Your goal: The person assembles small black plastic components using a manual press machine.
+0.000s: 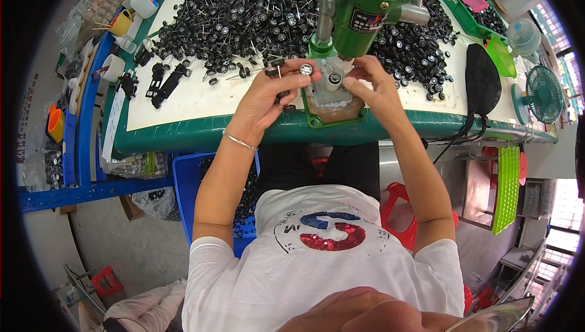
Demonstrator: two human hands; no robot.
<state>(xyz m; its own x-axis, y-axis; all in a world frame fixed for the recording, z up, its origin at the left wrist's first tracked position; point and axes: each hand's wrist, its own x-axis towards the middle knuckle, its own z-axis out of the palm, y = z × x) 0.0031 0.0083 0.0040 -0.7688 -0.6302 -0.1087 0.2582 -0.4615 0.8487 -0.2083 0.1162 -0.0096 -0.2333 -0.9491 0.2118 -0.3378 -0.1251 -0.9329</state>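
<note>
My left hand [272,93] is closed around several small black toy wheels. One wheel with a silver hub [306,69] is pinched at its fingertips, and another wheel [277,63] pokes out by the knuckles. A green bench press [362,24] rises in front of me. On the round post at its base [332,113] sits a wheel [334,78], face up. Just right of this wheel is my right hand [373,85], with thumb and index finger curved and a gap between them; nothing shows in it. Whether the thumb touches the wheel, I cannot tell.
A large heap of black wheels and axles [244,18] covers the white tabletop [189,109]. Black toy chassis parts [166,82] lie at left. A green tray [460,12], a black fan-shaped sheet [482,82] and a green fan [543,93] are at right. Below stands a blue bin [186,180].
</note>
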